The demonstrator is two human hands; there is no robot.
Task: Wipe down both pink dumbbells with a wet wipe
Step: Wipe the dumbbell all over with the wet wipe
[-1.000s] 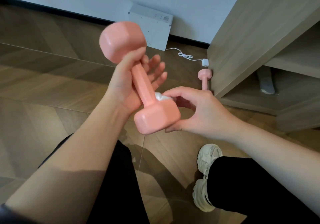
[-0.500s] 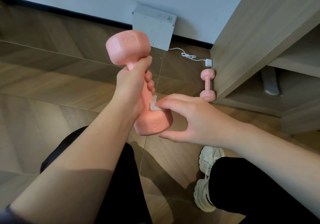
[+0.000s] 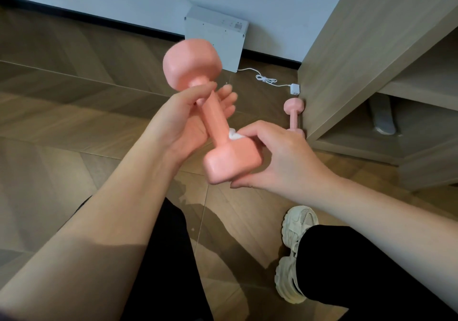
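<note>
I hold a pink dumbbell [image 3: 230, 162] tilted in the air, its round head up and far, its blocky head near me. My left hand [image 3: 173, 119] supports the handle, thumb curled over it near the upper head and fingers stretched out behind. My right hand [image 3: 280, 157] wraps the lower head and pinches a small white wet wipe [image 3: 234, 135] against the spot where handle meets head. The second pink dumbbell [image 3: 293, 112] lies on the wood floor against the cabinet's corner, its near end hidden behind my right hand.
A white box [image 3: 215, 38] leans on the wall, with a white cable [image 3: 266, 79] running to a plug [image 3: 295, 88]. A wooden cabinet [image 3: 347, 60] stands at the right. My knees and a cream shoe [image 3: 295, 253] are below.
My left hand loosened from a full grip on the handle; its fingers now stretch out behind it. The dumbbell turned and tilted more. The wipe stays at the lower head.
</note>
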